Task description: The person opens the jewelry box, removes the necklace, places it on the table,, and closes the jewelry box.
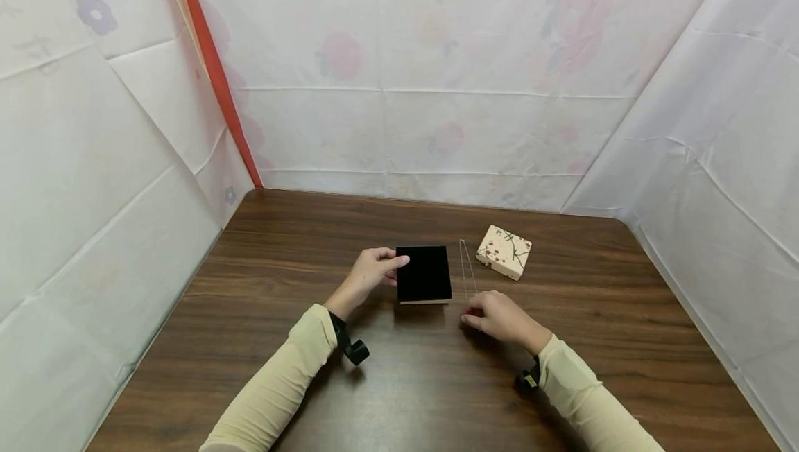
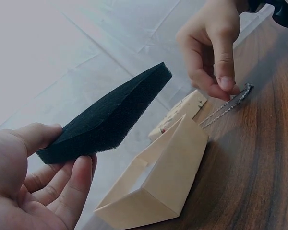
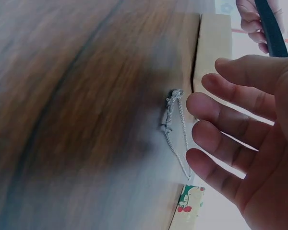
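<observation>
White cloth walls [image 1: 287, 36] with pale prints of fruit and flowers surround a brown wooden table [image 1: 281, 237] with rounded far corners, and a red strip [image 1: 218, 84] runs down on the left side to the corner of the table. In the middle of this table, the left hand [image 1: 372, 268] pinches a black foam pad [image 1: 424, 275] by its left edge, the thumb lying on top and the other fingers under it. The pad is held above an open cream box [image 2: 175, 167], and the left wrist view shows a gap between the two. From the head view the pad hides nearly all of the box, so only a thin light edge can be seen at the near side. The right hand [image 1: 499, 315] is at the right of the box, low over the table, with its fingers loosely bent and somewhat spread, and it pinches nothing. A thin silver chain [image 3: 169, 115] lies on the table in a long narrow loop, between the box and a patterned cream lid [image 1: 504, 252]. The near end of the chain is bunched close to the right fingertips; whether they touch it, I cannot tell. The lid, printed with dark branches and red blossoms, rests farther to the right, near the far part of the chain.
</observation>
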### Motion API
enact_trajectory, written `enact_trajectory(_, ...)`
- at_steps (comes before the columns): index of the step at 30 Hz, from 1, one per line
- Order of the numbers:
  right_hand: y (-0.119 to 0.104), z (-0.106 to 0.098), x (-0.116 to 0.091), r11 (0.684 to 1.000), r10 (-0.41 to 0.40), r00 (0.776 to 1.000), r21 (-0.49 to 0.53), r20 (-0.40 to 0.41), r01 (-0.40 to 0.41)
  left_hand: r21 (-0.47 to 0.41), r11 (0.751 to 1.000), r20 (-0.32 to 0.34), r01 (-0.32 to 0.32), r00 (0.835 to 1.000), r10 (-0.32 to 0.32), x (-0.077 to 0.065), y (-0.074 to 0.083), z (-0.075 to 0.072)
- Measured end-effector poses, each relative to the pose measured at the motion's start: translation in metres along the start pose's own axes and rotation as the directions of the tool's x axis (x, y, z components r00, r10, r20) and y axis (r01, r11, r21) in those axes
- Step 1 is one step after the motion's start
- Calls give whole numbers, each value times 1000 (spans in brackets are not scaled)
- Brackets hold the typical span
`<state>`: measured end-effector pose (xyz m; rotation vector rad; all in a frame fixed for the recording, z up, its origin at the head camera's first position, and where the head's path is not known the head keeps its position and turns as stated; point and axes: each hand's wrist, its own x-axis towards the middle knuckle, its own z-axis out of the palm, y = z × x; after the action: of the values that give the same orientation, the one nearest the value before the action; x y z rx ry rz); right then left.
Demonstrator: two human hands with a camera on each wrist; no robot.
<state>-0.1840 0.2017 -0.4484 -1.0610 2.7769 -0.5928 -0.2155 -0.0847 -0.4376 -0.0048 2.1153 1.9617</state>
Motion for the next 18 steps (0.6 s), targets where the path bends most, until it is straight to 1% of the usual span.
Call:
enact_trajectory(3, -2, -1, 1, 1000, -8, 1000, 7, -10, 8, -2, 1000, 2, 2, 1000, -2, 0, 0, 1)
enact_trajectory(6, -3, -1, 3, 999, -6, 1000, 40, -21, 6, -4, 1000, 2, 2, 1000, -2, 0, -1, 1)
enact_trajectory(9, -3, -1, 5, 998, -1, 999, 67, -43, 4, -5, 1000, 5, 1, 1000, 0, -1, -1, 1)
enact_trajectory(15, -4, -5, 8, 997, 7, 995, 73, -98, 0, -6, 1000, 6, 0, 1000, 0, -1, 0, 0)
enact_trajectory(18, -6, -8, 8, 995, 14, 993, 101, -121, -2, -10, 1000, 0, 5, 1000, -5, -1, 1, 0)
